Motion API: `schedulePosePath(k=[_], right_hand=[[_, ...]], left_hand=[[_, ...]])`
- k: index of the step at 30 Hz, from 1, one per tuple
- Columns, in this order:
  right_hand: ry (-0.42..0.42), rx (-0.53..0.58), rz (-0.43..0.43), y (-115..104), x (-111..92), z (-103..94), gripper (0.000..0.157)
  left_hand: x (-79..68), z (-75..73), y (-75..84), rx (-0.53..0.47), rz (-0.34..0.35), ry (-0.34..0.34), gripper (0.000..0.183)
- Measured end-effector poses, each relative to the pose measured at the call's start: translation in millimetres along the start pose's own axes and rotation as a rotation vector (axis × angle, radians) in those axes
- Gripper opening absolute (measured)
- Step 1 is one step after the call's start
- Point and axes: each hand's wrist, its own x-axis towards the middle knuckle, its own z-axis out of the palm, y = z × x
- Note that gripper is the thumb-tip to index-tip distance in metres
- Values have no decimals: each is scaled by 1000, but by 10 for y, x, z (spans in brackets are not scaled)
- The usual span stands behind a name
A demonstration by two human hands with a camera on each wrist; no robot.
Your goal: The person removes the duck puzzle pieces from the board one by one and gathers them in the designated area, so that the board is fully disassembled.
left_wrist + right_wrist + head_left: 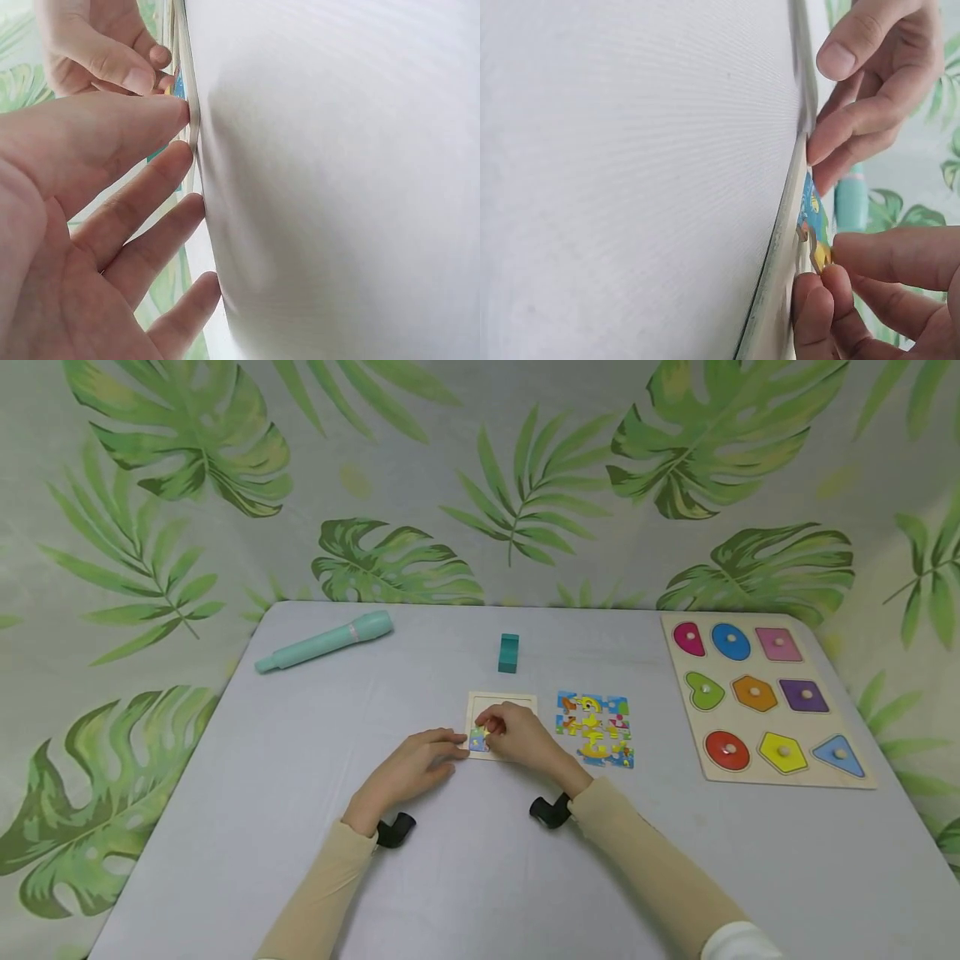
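A small wooden puzzle frame (500, 695) lies flat mid-table. In its lower left corner is a blue, green and yellow jigsaw piece (477, 742). My right hand (519, 735) reaches over the frame and pinches the piece between thumb and fingertips, as the right wrist view shows the piece (821, 253) tilted at the fingers. With fingers extended, my left hand (416, 764) rests on the table, fingertips at the frame's left edge. The left wrist view shows this left hand (112, 202) with its fingers spread along the rim.
Right of the frame lie several jigsaw pieces (592, 723), partly joined. A teal block (508, 653) stands behind it. A mint-green flashlight-like tube (326, 642) lies at back left, a wooden shape board (780, 702) with knobbed pieces at right. Leaf-patterned cloth (405, 560) hangs behind.
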Motion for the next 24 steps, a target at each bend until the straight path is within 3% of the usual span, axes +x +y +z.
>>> schedulePosePath(k=[7, 11, 17, 24], right_hand=[[40, 20, -45, -25, 18, -7, 20], [43, 67, -21, 41, 8, -48, 18], [30, 145, 46, 206, -130, -273, 14], [26, 81, 70, 465, -348, -574, 10]], left_hand=[[10, 9, -27, -10, -15, -10, 25], [12, 13, -32, -17, -29, -22, 26], [14, 6, -8, -26, -60, -42, 26], [3, -7, 16, -32, -85, -54, 27]])
